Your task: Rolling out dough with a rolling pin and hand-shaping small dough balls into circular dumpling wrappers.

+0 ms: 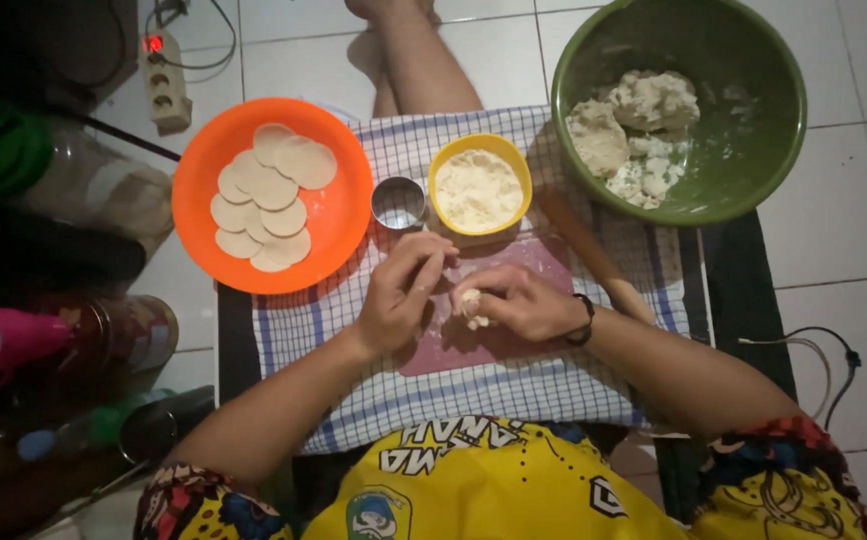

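now dough lump (470, 303) sits cupped in right hand (523, 302).

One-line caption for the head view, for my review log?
Both hands work a dough lump over a pink board, beside an orange plate of dough rounds.

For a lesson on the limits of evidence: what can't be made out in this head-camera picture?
- Dough lump: mostly covered by the right hand and left hand.
- Rolling pin: far end hidden behind the green bowl.
- Dim clutter at left: too dark to identify.
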